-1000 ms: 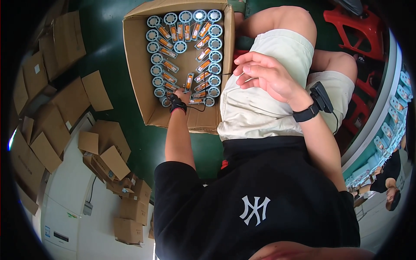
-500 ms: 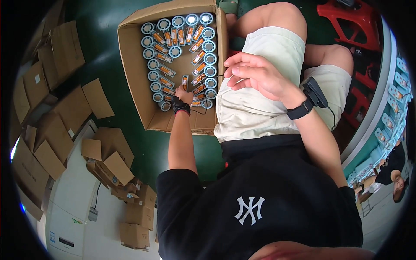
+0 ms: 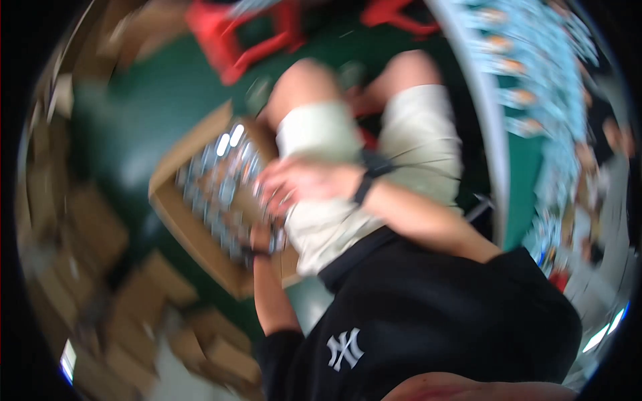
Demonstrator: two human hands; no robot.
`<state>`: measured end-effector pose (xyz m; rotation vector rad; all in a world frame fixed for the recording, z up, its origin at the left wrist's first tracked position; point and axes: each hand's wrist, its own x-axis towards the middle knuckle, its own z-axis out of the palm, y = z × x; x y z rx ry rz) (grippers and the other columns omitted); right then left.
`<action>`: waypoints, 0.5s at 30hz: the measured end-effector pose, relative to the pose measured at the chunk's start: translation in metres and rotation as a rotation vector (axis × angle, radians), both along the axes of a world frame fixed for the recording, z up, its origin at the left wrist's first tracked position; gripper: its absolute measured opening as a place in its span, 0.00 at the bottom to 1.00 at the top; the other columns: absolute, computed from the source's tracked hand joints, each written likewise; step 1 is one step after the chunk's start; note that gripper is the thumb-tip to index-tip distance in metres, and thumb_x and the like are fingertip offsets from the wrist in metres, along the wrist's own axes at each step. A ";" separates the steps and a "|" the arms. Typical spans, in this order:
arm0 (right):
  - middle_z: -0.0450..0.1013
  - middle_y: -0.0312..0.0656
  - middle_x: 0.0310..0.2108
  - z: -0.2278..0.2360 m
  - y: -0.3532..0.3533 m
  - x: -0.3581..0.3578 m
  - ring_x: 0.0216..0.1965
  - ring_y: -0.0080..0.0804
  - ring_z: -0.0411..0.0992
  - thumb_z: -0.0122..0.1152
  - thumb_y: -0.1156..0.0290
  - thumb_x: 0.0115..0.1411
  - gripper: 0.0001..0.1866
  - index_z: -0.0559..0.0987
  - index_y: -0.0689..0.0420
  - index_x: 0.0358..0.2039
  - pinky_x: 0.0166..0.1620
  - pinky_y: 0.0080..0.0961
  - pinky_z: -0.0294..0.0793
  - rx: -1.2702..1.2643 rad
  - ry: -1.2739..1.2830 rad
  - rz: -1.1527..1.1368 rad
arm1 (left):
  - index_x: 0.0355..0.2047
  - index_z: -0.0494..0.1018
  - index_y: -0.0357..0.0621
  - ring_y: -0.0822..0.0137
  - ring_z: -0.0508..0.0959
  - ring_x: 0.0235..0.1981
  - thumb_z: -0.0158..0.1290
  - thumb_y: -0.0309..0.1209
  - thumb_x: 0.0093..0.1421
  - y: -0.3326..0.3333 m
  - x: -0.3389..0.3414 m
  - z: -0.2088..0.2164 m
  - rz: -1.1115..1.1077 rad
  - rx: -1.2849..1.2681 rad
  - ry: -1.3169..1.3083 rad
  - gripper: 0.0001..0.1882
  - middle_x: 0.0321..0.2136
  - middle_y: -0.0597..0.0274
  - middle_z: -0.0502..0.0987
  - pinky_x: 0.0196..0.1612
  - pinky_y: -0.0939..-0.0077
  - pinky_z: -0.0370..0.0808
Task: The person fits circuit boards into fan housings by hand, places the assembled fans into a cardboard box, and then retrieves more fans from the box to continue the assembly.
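Motion blurs the whole head view. A brown cardboard box point(image 3: 182, 217) stands tilted in the picture beside my left leg. It holds rows of light-blue, round-headed packaged items point(image 3: 224, 177), like small handheld fans, in clear packs with orange parts. My left hand point(image 3: 261, 236) reaches down inside the box's near end, among the packs. Its fingers are too smeared to show whether they grip one. My right hand point(image 3: 301, 182) hovers by the box's right side, above my thigh. The fingers look loosely apart, with nothing visible in them. Dark straps circle both wrists.
A red stool point(image 3: 251, 43) stands on the green floor ahead, and another red stool point(image 3: 401, 19) farther right. Along the right runs a table edge point(image 3: 485, 100) with many light-blue packs. Open cartons point(image 3: 93, 227) crowd the left. A blurred person is at far right.
The view has swung, so the box now appears lower and tilted, and more of the table at right shows. My left hand stays in the box; my right stays near its side.
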<state>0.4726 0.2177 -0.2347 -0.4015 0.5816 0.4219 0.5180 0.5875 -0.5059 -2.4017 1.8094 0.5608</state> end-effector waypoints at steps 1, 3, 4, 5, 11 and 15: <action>0.81 0.45 0.42 0.002 0.013 0.015 0.42 0.37 0.82 0.56 0.66 0.72 0.14 0.77 0.56 0.54 0.46 0.37 0.83 0.147 -0.094 -0.047 | 0.47 0.79 0.52 0.58 0.79 0.29 0.54 0.49 0.63 0.032 0.033 -0.010 -0.141 -0.506 -0.185 0.20 0.29 0.60 0.79 0.31 0.62 0.77; 0.82 0.44 0.37 -0.003 0.023 0.030 0.37 0.36 0.82 0.60 0.60 0.70 0.13 0.80 0.55 0.47 0.45 0.37 0.82 0.183 -0.112 -0.034 | 0.51 0.81 0.50 0.56 0.84 0.37 0.54 0.49 0.65 0.053 0.027 -0.014 0.378 0.096 -0.280 0.22 0.42 0.56 0.84 0.36 0.59 0.82; 0.82 0.43 0.36 0.002 0.024 0.034 0.37 0.36 0.82 0.60 0.60 0.69 0.13 0.80 0.55 0.46 0.45 0.37 0.82 0.170 -0.159 -0.031 | 0.51 0.81 0.50 0.56 0.84 0.37 0.54 0.49 0.65 0.030 0.064 -0.002 0.303 0.018 -0.288 0.22 0.42 0.56 0.84 0.36 0.59 0.82; 0.81 0.43 0.35 0.005 0.019 0.034 0.37 0.35 0.81 0.61 0.60 0.69 0.12 0.80 0.55 0.45 0.45 0.37 0.82 0.160 -0.209 -0.020 | 0.51 0.79 0.45 0.54 0.84 0.40 0.55 0.44 0.64 0.004 0.106 0.010 0.385 0.260 -0.057 0.21 0.44 0.51 0.83 0.40 0.60 0.82; 0.81 0.41 0.34 -0.008 0.000 0.008 0.37 0.34 0.80 0.59 0.59 0.70 0.13 0.80 0.56 0.41 0.46 0.35 0.81 0.106 -0.257 -0.108 | 0.56 0.72 0.34 0.66 0.79 0.44 0.57 0.25 0.66 -0.326 0.112 0.328 0.620 -0.881 0.795 0.19 0.44 0.55 0.80 0.49 0.70 0.78; 0.81 0.38 0.35 -0.011 0.004 -0.023 0.37 0.30 0.79 0.57 0.59 0.71 0.14 0.81 0.55 0.46 0.45 0.32 0.80 0.367 -0.272 -0.316 | 0.48 0.79 0.37 0.52 0.81 0.43 0.63 0.25 0.56 -0.443 -0.051 0.489 -0.220 -0.948 0.404 0.18 0.42 0.50 0.82 0.52 0.60 0.77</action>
